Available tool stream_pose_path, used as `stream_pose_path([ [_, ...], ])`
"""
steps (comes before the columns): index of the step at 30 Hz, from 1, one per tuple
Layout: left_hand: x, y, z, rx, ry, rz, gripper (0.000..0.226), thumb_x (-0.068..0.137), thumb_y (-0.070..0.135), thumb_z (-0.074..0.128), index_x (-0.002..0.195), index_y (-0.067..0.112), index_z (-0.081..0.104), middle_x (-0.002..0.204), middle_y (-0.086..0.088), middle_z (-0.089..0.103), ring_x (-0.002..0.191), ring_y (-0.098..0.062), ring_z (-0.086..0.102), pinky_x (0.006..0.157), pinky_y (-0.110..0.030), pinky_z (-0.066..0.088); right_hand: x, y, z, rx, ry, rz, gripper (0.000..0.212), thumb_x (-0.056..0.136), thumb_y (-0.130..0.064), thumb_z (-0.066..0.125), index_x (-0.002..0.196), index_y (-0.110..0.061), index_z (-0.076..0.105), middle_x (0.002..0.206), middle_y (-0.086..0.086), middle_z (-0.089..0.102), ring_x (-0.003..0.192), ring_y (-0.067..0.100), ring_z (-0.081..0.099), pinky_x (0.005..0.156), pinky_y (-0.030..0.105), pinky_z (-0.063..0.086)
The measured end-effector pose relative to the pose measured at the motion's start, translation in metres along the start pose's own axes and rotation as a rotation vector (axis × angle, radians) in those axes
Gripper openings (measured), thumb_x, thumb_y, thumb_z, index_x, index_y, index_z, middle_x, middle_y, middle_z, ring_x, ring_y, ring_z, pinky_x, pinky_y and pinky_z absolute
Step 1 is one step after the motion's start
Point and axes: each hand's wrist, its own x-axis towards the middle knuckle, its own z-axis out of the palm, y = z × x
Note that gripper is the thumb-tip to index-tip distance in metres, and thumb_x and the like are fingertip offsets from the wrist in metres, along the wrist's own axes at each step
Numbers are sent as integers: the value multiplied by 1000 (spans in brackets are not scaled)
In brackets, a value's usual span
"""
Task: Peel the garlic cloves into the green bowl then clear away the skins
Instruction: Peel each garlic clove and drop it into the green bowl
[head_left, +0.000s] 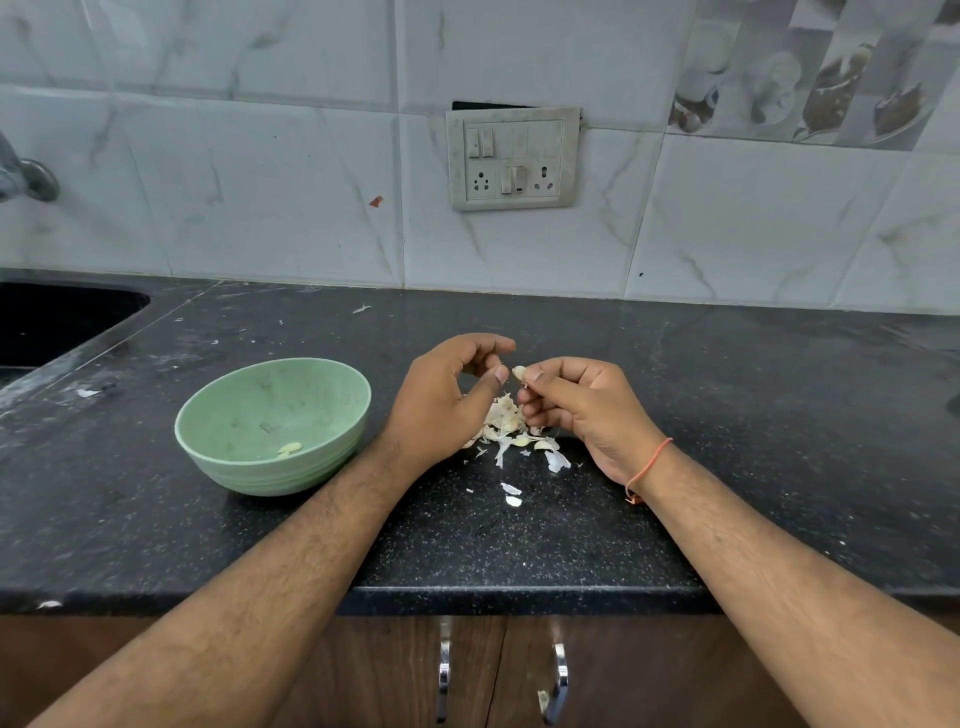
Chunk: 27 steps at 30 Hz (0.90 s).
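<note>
right hand (582, 410) fingers pinched garlic clove (518, 372); left hand (441, 400) fingers curled, empty, thumb beside clove, above skins (511, 428) mid-surface.

1 green bowl (272, 426), 2 hands (436, 405) (582, 405), 1 skin pile (511, 428).

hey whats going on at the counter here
A person is peeling garlic at a black speckled stone counter. The right hand pinches a small pale garlic clove at its fingertips, while the left hand is beside it with thumb and fingers curled towards the clove. A heap of papery white garlic skins lies on the counter under the hands. The pale green round bowl to the left holds one peeled clove.
</note>
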Motion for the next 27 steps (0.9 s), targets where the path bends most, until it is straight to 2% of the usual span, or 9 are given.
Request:
stream_pose_path([
  [3,0,1,0,-15,27,-14,30,97,7,73,126,16,73,96,11,71,96,-4,66,87,-8,45,0,0,0,2,2,6,14,99,-11,72,102,2,76,87,17,75,74,23,68,68,33,60],
  [7,-1,3,1,-61,-1,-10,38,93,9,80,129,16,71,105,10,75,96,-6,70,73,-9,48,0,1,-2,-13,-1,-7,18,99,-13,74,104,4,78,89,19,75,76,25,68,69,34,60],
  [10,0,1,0,-91,-14,-55,38,92,13,82,129,19,72,103,11,78,95,-8,73,86,-25,59,0,1,-2,-41,-2,-29,16,96,-15,77,102,-1,81,91,19,76,77,25,68,72,38,60],
  [13,0,-1,-1,-120,-23,-103,37,92,16,84,127,20,73,100,12,79,93,-8,74,83,-36,63,1,2,-2,-56,11,-48,14,95,-15,79,104,-5,82,95,20,79,78,26,69,77,43,59],
  [16,1,-2,-1,-159,-37,-135,37,90,15,85,126,19,73,97,10,80,94,-10,76,81,-35,63,1,3,-3,-54,21,-80,16,96,-10,77,111,-5,80,97,21,79,79,26,71,73,39,61],
  [21,1,1,0,-224,-49,-175,36,92,12,83,126,15,73,96,4,80,93,-15,76,63,-30,63,2,4,-3,-81,20,-147,16,96,-7,77,111,-5,79,94,22,79,78,26,73,74,41,63],
  [27,2,0,0,-260,-44,-194,35,93,10,81,127,13,73,97,2,80,90,-15,76,60,-37,65,3,5,-3,-137,19,-222,19,93,-6,80,112,-4,78,97,18,80,82,25,77,77,40,65],
])
